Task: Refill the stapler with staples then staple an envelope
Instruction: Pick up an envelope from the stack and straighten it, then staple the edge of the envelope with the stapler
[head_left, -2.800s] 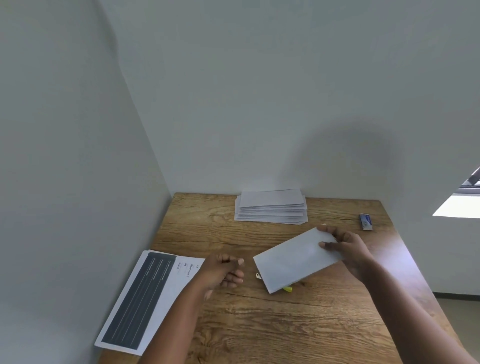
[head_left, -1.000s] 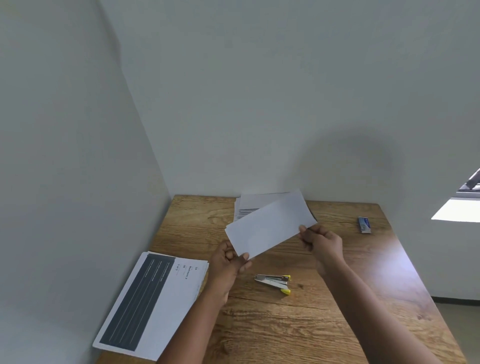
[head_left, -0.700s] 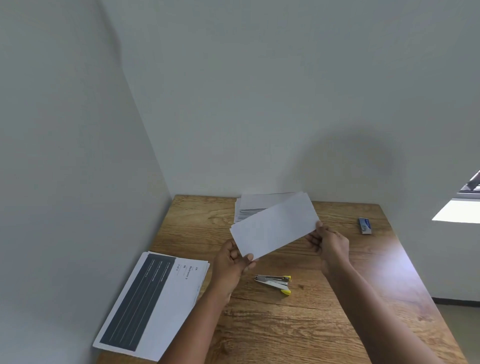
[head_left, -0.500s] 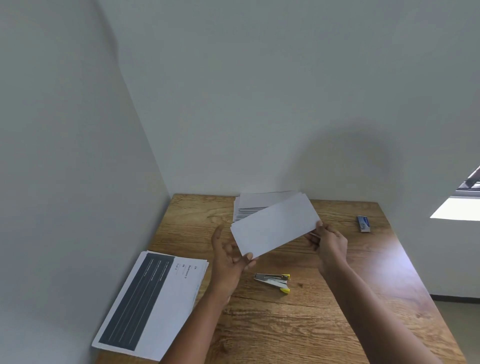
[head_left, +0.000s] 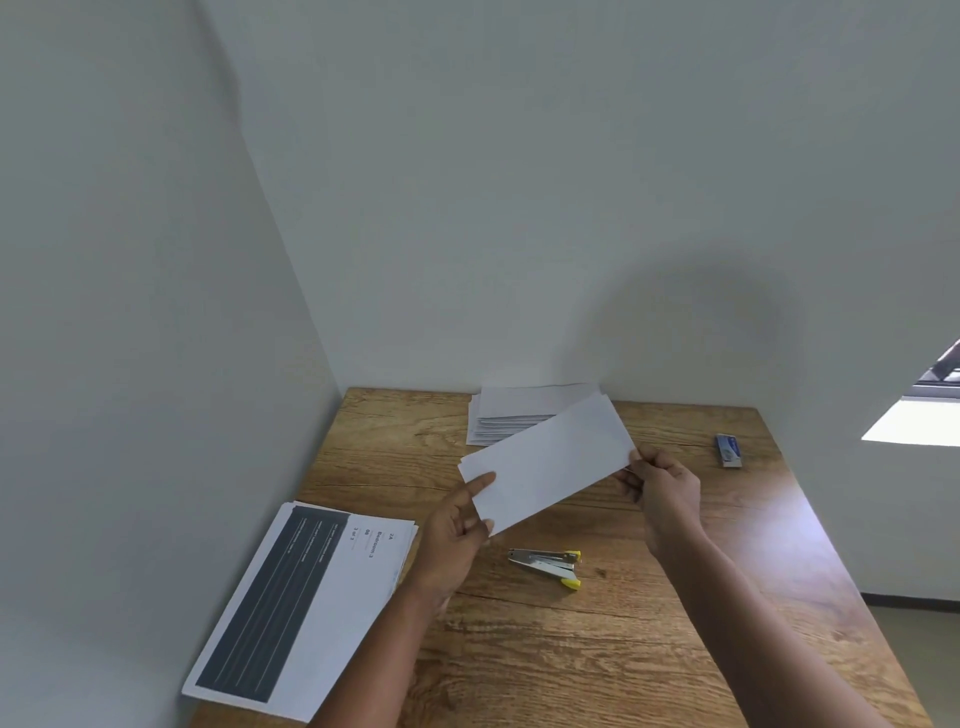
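Note:
I hold a white envelope up above the wooden table, tilted with its right end higher. My left hand pinches its lower left corner, thumb on the front. My right hand grips its right end. Below the envelope, a small silver stapler with yellow tips lies on the table, touched by neither hand. A small blue staple box lies at the far right of the table.
A stack of white envelopes sits at the table's back edge against the wall. Printed sheets with a dark panel lie at the front left, overhanging the edge. Walls close in on the left and back.
My right hand lifted the envelope off the stapler and brought it up and left. My left hand took its left corner, opened briefly, and now pinches it again.

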